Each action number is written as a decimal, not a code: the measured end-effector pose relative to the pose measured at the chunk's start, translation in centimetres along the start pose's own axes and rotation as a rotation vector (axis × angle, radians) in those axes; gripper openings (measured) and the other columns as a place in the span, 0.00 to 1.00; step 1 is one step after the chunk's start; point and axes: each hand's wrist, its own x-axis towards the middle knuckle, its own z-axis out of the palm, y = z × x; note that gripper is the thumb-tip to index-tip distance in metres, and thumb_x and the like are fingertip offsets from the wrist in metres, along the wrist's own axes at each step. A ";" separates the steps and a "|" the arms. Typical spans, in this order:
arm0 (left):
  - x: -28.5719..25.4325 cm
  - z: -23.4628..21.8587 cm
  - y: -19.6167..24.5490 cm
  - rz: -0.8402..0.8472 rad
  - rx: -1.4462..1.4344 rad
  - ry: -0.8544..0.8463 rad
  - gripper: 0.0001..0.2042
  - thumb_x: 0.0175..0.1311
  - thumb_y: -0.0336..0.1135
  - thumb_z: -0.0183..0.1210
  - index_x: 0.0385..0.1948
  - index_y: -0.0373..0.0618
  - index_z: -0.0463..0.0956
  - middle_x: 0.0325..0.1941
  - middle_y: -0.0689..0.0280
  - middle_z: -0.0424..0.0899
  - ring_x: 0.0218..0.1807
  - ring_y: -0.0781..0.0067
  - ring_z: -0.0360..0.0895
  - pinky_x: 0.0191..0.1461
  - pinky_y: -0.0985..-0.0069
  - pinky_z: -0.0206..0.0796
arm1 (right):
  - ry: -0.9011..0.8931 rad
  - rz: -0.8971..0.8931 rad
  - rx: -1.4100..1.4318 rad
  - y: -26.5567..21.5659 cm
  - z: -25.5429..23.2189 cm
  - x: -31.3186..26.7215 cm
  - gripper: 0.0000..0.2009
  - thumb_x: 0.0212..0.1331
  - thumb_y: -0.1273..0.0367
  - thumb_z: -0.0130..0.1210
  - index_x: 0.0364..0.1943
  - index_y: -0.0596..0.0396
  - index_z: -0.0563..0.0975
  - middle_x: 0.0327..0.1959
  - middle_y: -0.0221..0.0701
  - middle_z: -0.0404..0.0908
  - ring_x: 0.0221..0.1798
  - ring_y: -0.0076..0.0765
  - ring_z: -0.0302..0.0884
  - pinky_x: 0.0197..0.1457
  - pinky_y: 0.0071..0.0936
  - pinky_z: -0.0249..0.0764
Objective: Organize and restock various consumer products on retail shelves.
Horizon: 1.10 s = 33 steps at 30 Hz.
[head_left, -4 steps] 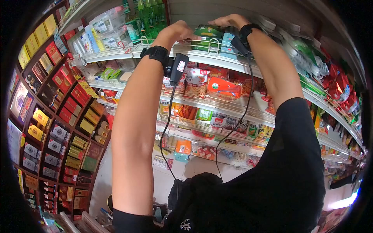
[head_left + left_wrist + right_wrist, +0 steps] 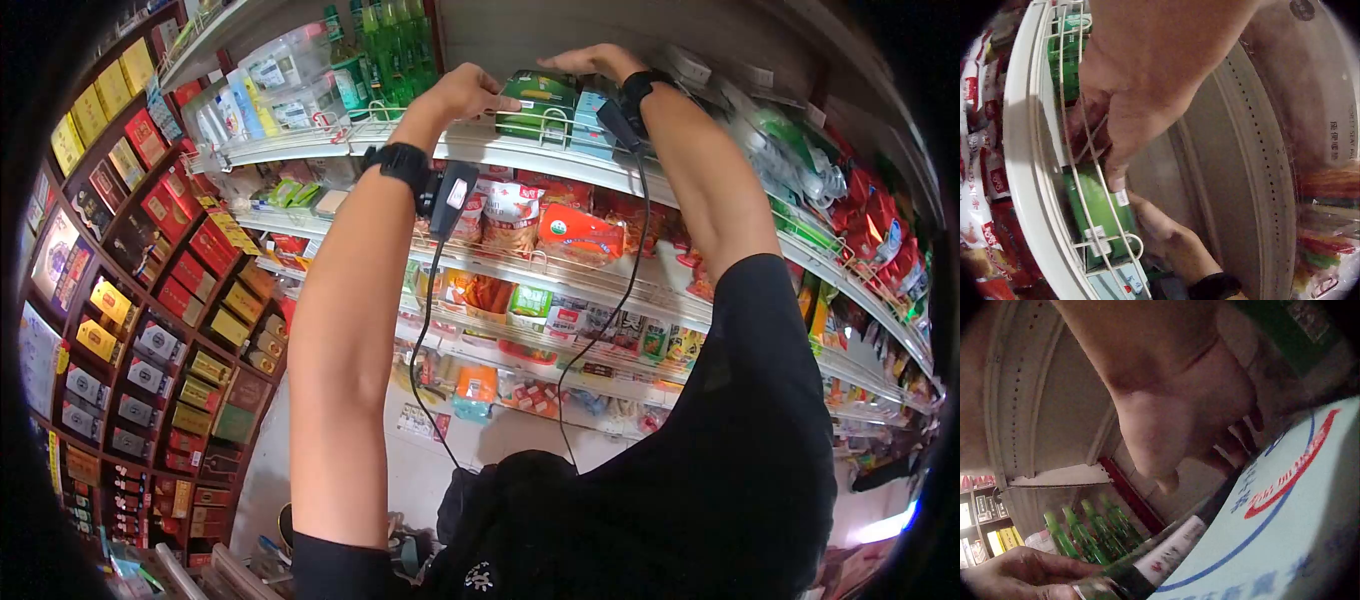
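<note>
On the upper shelf (image 2: 405, 138) lies a green box (image 2: 537, 95), behind the wire rail, with a pale blue box (image 2: 590, 122) close on its right. My left hand (image 2: 462, 92) is at the green box's left end. In the left wrist view its thumb touches the box near the white label, while the other fingers bend beside the rail. My right hand (image 2: 592, 62) reaches over from the right, behind the green box. Its fingers (image 2: 1229, 447) hang relaxed past the box's back edge in the right wrist view, their tips partly hidden.
Green bottles (image 2: 395, 50) and clear plastic containers (image 2: 280, 75) stand left of my hands. Bagged snacks (image 2: 512, 215) and an orange-red packet (image 2: 580, 232) fill the shelf below. Plastic-wrapped goods (image 2: 790, 145) lie to the right. A cable (image 2: 632, 270) hangs from each wrist.
My left hand has shifted slightly, its thumb now showing at the green box's left edge with the fingers apart. The right hand stays about where it was.
</note>
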 end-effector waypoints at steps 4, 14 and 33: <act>-0.6 0.4 -0.7 0.045 -0.248 0.295 0.21 0.58 0.45 0.67 0.44 0.34 0.82 0.40 0.58 0.85 0.41 0.71 0.80 0.42 0.73 0.76 | 0.113 -0.133 0.167 -1.1 1.2 -3.0 0.34 0.68 0.42 0.34 0.71 0.46 0.61 0.71 0.39 0.60 0.71 0.43 0.60 0.71 0.45 0.59; -9.6 2.3 4.8 0.103 -0.850 0.628 0.34 0.48 0.29 0.74 0.55 0.44 0.60 0.58 0.55 0.65 0.52 0.60 0.77 0.48 0.70 0.77 | 0.327 -0.512 0.490 -9.2 2.8 -7.9 0.26 0.66 0.52 0.52 0.62 0.51 0.72 0.58 0.39 0.75 0.54 0.34 0.75 0.53 0.32 0.77; -29.3 10.5 -4.7 -0.211 -1.441 1.043 0.12 0.62 0.25 0.60 0.27 0.50 0.63 0.39 0.69 0.74 0.42 0.76 0.74 0.47 0.64 0.76 | -0.075 -0.973 0.295 -26.5 24.0 -5.4 0.31 0.57 0.61 0.64 0.64 0.52 0.67 0.62 0.40 0.71 0.65 0.35 0.67 0.68 0.30 0.63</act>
